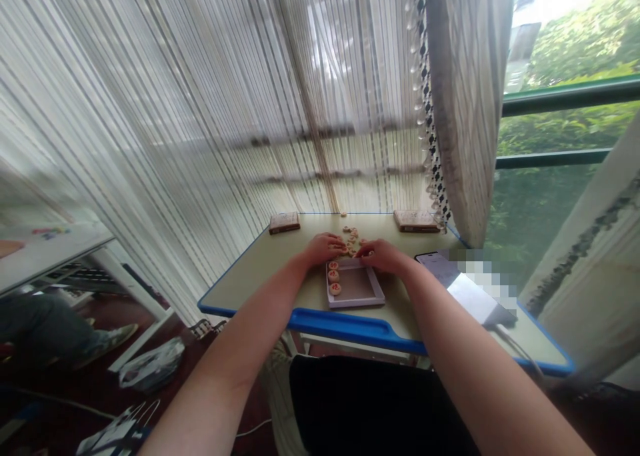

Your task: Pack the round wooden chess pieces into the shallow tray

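A shallow pale tray [356, 303] lies on the desk between my forearms. Down its left side runs a column of round wooden Chinese chess pieces [334, 276] with red characters. My left hand [325, 249] is at the tray's far left corner, fingers stretched to the right and touching the loose chess pieces [352, 238] scattered beyond the tray. Over the far right edge of the tray is my right hand [381, 255], its fingers curled together near the same pieces. What lies between those fingers is mostly hidden.
Two flat brown boxes [285, 223] [417, 221] rest at the desk's [260, 279] back corners. A phone [436, 264] and a silvery sheet-like object [470, 296] with a cable lie at right. One loose piece [343, 214] sits by the back edge, near the string curtain [280, 109].
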`<state>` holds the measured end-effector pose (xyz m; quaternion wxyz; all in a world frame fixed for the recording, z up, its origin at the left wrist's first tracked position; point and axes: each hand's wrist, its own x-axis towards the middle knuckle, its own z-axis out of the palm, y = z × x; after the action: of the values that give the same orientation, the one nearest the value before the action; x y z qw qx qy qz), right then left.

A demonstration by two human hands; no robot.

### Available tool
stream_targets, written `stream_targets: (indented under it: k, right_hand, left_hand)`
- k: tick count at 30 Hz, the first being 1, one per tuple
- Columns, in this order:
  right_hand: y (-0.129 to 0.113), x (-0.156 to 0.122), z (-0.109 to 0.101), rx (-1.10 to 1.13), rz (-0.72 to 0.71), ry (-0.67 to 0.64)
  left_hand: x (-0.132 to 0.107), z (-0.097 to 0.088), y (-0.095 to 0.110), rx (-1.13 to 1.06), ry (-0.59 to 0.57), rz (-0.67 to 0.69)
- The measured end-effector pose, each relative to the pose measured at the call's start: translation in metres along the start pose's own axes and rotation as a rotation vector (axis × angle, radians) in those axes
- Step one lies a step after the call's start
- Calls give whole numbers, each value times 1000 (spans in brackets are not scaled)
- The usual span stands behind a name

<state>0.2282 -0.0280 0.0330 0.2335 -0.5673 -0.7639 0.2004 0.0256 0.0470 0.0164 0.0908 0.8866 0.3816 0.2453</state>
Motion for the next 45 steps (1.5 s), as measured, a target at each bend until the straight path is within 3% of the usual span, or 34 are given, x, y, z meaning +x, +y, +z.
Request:
stream_targets:
  k: [10,14,17,24,27,34,45]
  right_hand:
    - [12,7,5,29,99,19]
    - [14,9,4,-63,69,69]
    - [17,13,4,-157,19,86]
    - [25,20,4,-362,-49,141]
    - [22,16,4,-345,-40,184]
    - [-2,5,6,-248,-157,383]
    - [-17,8,13,-182,-308,453]
  left_hand:
    - [0,-1,-8,-13,-18,-37]
    - [-2,-4,-12,-34,101,-83]
    - [-2,-3,-12,-154,184,-111]
    - [1,0,-11,-476,218,-169]
    - [0,-2,-7,-558,210,-215]
    - [0,-7,12,-972,191,-246]
    - [-7,-14,26,-1092,63,-261]
